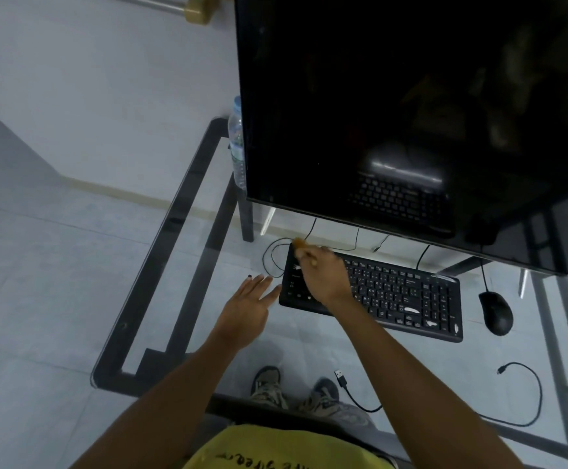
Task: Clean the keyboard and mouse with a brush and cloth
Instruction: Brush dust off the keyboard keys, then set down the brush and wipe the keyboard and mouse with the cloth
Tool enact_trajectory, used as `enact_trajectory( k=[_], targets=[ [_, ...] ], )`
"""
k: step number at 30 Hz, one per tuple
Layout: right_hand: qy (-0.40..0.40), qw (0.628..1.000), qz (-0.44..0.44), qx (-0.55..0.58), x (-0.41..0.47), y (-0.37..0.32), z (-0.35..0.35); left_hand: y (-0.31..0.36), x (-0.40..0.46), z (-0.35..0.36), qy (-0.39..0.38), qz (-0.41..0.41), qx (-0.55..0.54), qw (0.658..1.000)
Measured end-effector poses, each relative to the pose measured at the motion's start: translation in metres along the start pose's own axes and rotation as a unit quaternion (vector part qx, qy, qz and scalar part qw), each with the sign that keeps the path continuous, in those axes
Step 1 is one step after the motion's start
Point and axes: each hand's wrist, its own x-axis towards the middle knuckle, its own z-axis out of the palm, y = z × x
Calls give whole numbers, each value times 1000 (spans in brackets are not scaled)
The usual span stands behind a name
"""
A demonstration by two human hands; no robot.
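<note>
Early stage: right hand [323, 275] grasping brush [301, 247] over keyboard [394, 296] left end; left hand [247, 306] released, flat beside it. Mouse [495, 313] right of keyboard, seemingly untouched; cloth unseen.

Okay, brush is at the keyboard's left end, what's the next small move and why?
Probably sweep the brush rightward along the keyboard: the right hand holds it over the far left corner, and the keys to the right look unbrushed, with pale specks.
</note>
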Motion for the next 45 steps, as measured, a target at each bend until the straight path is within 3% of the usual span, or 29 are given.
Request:
enact_trajectory(
  k=[2, 5, 14, 21, 27, 32, 37, 45],
  targets=[
    [-94, 993, -17, 73, -1, -4, -1, 0, 1, -1, 1, 5, 5, 1000],
    [-12, 993, -24, 115, 0, -7, -12, 1, 3, -5, -6, 3, 12, 1000],
    [112, 989, -94, 15, -43, 44, -65, 37, 53, -12, 1, 16, 3, 1000],
    [201, 979, -6, -44, -110, 119, -131, 148, 128, -5, 24, 145, -2, 989],
    [253, 947, 146, -130, -178, 226, -195, 271, 167, 30, -13, 233, -22, 972],
    [222, 918, 256, -204, -235, 316, -232, 368, 176, 75, -72, 278, -39, 957],
    [150, 922, 257, -246, -261, 392, -255, 437, 192, 126, -107, 288, -34, 951],
    [124, 940, 234, -215, -263, 445, -268, 483, 209, 179, -158, 256, 13, 954]
  ],
)
